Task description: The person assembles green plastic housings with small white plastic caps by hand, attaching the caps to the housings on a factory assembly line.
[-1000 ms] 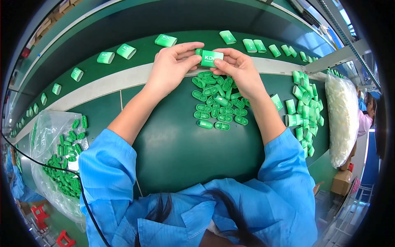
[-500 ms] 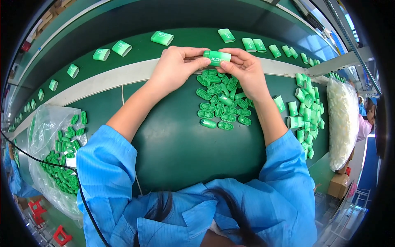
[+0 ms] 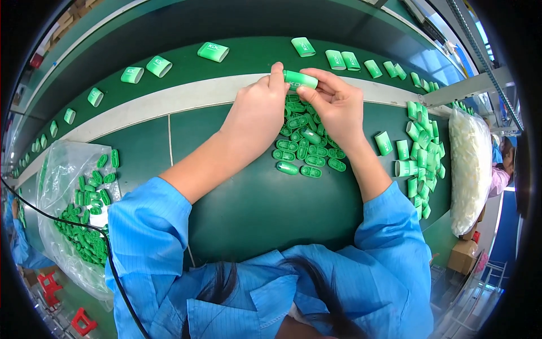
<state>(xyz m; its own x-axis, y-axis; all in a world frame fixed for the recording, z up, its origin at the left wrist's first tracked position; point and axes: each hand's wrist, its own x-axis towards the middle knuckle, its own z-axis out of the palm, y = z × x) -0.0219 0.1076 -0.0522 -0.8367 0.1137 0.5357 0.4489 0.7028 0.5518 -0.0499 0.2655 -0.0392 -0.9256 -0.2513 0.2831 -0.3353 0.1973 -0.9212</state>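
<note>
Left hand and right hand raised together over the far edge of the table, both pinching one green case between fingertips, left at its left end, right at its right end and underside. Case held level, just above the pale strip between table and belt. Directly beneath the hands, a pile of small green oval caps on the table. Further right, a heap of green sleeves, then a bag of white parts. On the far belt, finished green pieces spaced in a row. Near left, a clear bag of green parts.
</note>
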